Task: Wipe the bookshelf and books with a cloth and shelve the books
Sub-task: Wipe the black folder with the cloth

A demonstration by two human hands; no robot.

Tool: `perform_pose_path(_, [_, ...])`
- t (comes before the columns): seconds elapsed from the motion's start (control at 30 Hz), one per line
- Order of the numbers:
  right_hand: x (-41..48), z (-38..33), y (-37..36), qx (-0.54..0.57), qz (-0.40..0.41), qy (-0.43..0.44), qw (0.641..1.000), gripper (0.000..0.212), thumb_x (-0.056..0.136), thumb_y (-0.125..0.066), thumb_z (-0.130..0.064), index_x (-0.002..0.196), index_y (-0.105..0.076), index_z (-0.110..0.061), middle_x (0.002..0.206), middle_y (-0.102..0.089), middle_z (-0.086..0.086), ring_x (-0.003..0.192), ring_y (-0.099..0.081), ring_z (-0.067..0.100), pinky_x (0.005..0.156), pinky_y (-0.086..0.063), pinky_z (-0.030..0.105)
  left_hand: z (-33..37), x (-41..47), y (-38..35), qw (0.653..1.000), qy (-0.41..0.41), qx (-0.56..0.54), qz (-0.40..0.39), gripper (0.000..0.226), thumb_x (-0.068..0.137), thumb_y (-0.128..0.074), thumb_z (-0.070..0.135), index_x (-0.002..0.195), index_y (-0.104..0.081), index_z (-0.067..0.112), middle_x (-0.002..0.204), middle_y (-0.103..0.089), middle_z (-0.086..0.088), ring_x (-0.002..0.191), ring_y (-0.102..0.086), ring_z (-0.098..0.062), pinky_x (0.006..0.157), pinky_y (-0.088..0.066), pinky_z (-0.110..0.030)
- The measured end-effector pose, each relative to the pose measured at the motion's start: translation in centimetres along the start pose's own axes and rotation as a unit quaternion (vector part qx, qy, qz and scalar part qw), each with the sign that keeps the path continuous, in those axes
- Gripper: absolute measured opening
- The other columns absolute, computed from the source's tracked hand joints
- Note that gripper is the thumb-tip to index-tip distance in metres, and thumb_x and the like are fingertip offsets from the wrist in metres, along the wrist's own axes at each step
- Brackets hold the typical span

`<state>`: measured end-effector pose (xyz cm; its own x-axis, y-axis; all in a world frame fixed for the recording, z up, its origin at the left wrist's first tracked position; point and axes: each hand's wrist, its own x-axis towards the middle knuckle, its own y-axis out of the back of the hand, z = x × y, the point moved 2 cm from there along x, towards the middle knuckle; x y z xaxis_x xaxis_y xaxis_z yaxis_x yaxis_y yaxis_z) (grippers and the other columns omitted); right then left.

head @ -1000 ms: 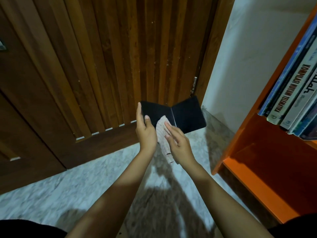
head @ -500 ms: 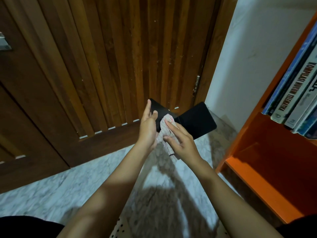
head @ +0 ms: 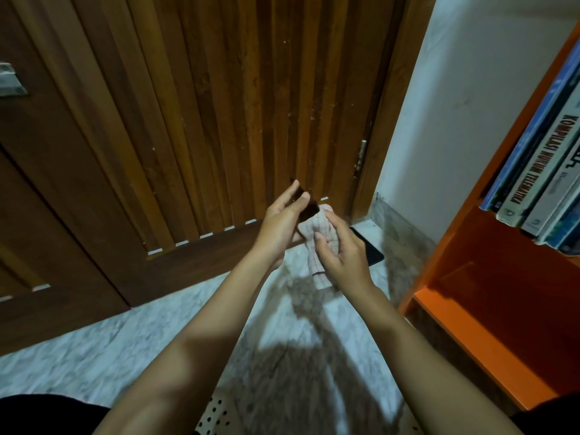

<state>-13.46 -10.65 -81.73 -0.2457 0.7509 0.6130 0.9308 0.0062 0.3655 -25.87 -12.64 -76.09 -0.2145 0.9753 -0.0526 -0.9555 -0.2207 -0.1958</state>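
Marble floor — wooden door, orange bookshelf

Interior, dim, warm cast. Light source above and behind the person: forearm tops lit, soft-edged arm and head shadows thrown forward across the marble floor. White wall evenly lit; orange bookshelf interior in deep shade. Motion blur on cloth, dark book, left hand and right hand. Wide-angle bowing: door slats fan outward, shelved books lean at right edge, spine lettering legible.
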Motion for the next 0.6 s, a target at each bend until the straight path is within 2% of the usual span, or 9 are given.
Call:
perform_pose_path(0.07, [0.0, 0.1, 0.2, 0.024, 0.026, -0.06, 0.998, 0.04, 0.091, -0.055, -0.009, 0.13, -0.05, -0.003, 0.123, -0.052, -0.005, 0.112, -0.052, 0.003, 0.092, -0.038, 0.002, -0.2, -0.1, -0.2, 1.0, -0.007, 0.022, -0.009, 0.044, 0.097, -0.049, 0.029, 0.14, -0.04, 0.031, 0.128, -0.056, 0.001, 0.112, -0.058, -0.016, 0.084, -0.053, -0.026])
perform_pose_path(0.13, [0.4, 0.0, 0.5, 0.071, 0.065, -0.11, 0.989, 0.034, 0.092, -0.054, -0.008, 0.126, -0.051, -0.008, 0.115, -0.058, -0.003, 0.102, -0.058, 0.004, 0.083, -0.044, 0.005, -0.7, 0.0, -0.2, 0.997, -0.03, 0.07, -0.006, 0.043, 0.097, -0.047, 0.033, 0.14, -0.041, 0.028, 0.135, -0.053, 0.001, 0.118, -0.053, -0.015, 0.098, -0.047, -0.032])
perform_pose_path(0.2, [0.9, 0.1, 1.1, 0.131, 0.121, -0.159, 0.971, 0.027, 0.093, -0.052, -0.006, 0.118, -0.052, -0.015, 0.104, -0.06, -0.007, 0.095, -0.058, 0.0, 0.078, -0.047, 0.009, -1.1, 0.1, -0.1, 0.987, -0.074, 0.146, 0.005, 0.044, 0.097, -0.046, 0.037, 0.14, -0.041, 0.029, 0.144, -0.044, 0.004, 0.131, -0.041, -0.013, 0.111, -0.034, -0.035])
perform_pose_path(0.23, [1.2, 0.2, 1.4, 0.155, 0.147, -0.179, 0.96, 0.024, 0.094, -0.051, -0.006, 0.115, -0.052, -0.017, 0.101, -0.06, -0.008, 0.093, -0.059, 0.001, 0.078, -0.049, 0.011, -1.2, 0.0, -0.1, 0.977, -0.098, 0.188, 0.016, 0.044, 0.098, -0.045, 0.035, 0.141, -0.04, 0.029, 0.148, -0.039, 0.005, 0.136, -0.035, -0.011, 0.113, -0.028, -0.028])
perform_pose_path(0.3, [1.7, 0.8, 2.3, 0.188, 0.183, -0.215, 0.941, 0.021, 0.094, -0.049, -0.005, 0.112, -0.054, -0.016, 0.1, -0.062, -0.004, 0.091, -0.061, 0.008, 0.078, -0.051, 0.017, -1.4, 0.0, 0.0, 0.958, -0.135, 0.25, 0.032, 0.047, 0.099, -0.045, 0.03, 0.144, -0.034, 0.028, 0.153, -0.028, 0.004, 0.14, -0.024, -0.01, 0.106, -0.02, -0.013])
perform_pose_path(0.33, [1.9, 1.1, 2.8, 0.202, 0.19, -0.229, 0.933, 0.021, 0.094, -0.048, -0.005, 0.112, -0.055, -0.015, 0.1, -0.063, -0.001, 0.09, -0.062, 0.009, 0.077, -0.052, 0.018, -1.6, 0.1, 0.1, 0.954, -0.141, 0.263, 0.034, 0.049, 0.099, -0.045, 0.028, 0.145, -0.03, 0.029, 0.155, -0.023, 0.003, 0.142, -0.021, -0.011, 0.104, -0.019, -0.012])
perform_pose_path(0.43, [2.3, 2.1, 3.8, 0.24, 0.172, -0.258, 0.92, 0.024, 0.094, -0.047, -0.008, 0.115, -0.058, -0.013, 0.103, -0.066, -0.002, 0.091, -0.063, 0.008, 0.073, -0.051, 0.017, -2.2, 0.4, 0.7, 0.965, -0.153, 0.214, 0.013, 0.052, 0.099, -0.044, 0.022, 0.146, -0.024, 0.034, 0.15, -0.028, 0.009, 0.14, -0.026, -0.012, 0.109, -0.025, -0.02])
perform_pose_path(0.53, [2.5, 2.8, 4.2, 0.297, 0.135, -0.278, 0.903, 0.023, 0.094, -0.05, -0.012, 0.114, -0.06, -0.017, 0.106, -0.068, 0.0, 0.096, -0.063, 0.013, 0.079, -0.05, 0.024, -2.7, 0.3, 1.0, 0.986, -0.139, 0.083, -0.047, 0.046, 0.099, -0.045, 0.022, 0.137, -0.033, 0.046, 0.148, -0.036, 0.008, 0.138, -0.034, -0.014, 0.115, -0.027, -0.035])
perform_pose_path(0.6, [2.5, 3.0, 4.3, 0.298, 0.136, -0.289, 0.899, 0.024, 0.096, -0.05, -0.014, 0.117, -0.058, -0.019, 0.113, -0.066, 0.002, 0.102, -0.063, 0.015, 0.082, -0.05, 0.026, -3.2, 0.4, 1.3, 0.987, -0.141, 0.053, -0.052, 0.044, 0.095, -0.048, 0.027, 0.131, -0.041, 0.053, 0.147, -0.041, 0.002, 0.137, -0.037, -0.019, 0.115, -0.026, -0.047])
